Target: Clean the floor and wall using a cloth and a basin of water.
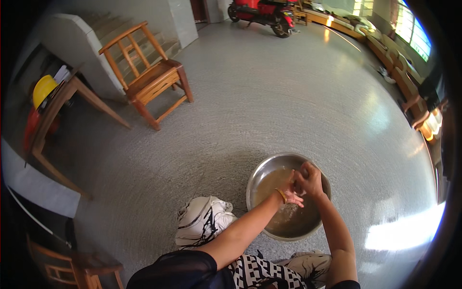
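Note:
Both of my hands are over a round stainless steel basin (253,169) on the floor. Cloudy brownish water (269,186) fills its lower part, with ripples and foam below my fingers. My left hand (291,193), with a yellowish bracelet (281,195) at the wrist, looks wet, and some of its fingers are spread. My right hand (312,181) is bent close against it, fingers curled. A small dark patch shows between the hands; whether it is an object or shadow is unclear.
A wooden chair (155,81) stands ahead to the left, near stairs. A yellow hard hat (44,90) rests by a wooden table (59,97). Another wooden chair (94,265) is at lower left. A red motorbike (265,14) stands far back. A person's legs (420,112) show at right.

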Demonstrator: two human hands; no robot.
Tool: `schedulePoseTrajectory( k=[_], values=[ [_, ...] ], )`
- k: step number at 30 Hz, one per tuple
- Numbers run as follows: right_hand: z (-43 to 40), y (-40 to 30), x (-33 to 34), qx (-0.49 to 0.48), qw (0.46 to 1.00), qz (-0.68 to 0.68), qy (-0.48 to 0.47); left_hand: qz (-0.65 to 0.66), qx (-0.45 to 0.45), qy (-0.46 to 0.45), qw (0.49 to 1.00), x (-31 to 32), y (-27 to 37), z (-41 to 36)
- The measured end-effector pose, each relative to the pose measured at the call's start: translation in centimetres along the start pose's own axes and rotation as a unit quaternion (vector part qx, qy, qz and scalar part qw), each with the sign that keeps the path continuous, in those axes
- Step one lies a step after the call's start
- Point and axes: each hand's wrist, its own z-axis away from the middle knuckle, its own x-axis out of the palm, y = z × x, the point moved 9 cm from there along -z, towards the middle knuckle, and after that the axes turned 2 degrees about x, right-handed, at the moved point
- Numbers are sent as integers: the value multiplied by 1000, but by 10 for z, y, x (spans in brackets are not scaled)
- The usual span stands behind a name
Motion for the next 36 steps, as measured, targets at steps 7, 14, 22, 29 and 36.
schedulePoseTrajectory(
  k=[7,14,22,29,36],
  values=[
    [41,-80,37,-315,932,4,-182,20,143,-39,989,33,9,16],
    [14,-66,-20,-184,964,-186,-39,47,212,-212,953,74,26,10],
    [9,35,-34,69,861,-451,224,-11,474,45,879,54,75,28],
    [29,90,57,355,621,-699,21,-488,664,202,530,106,70,94],
    [26,86,103,350,532,-756,-155,-741,613,-14,275,153,9,84]
  ],
)
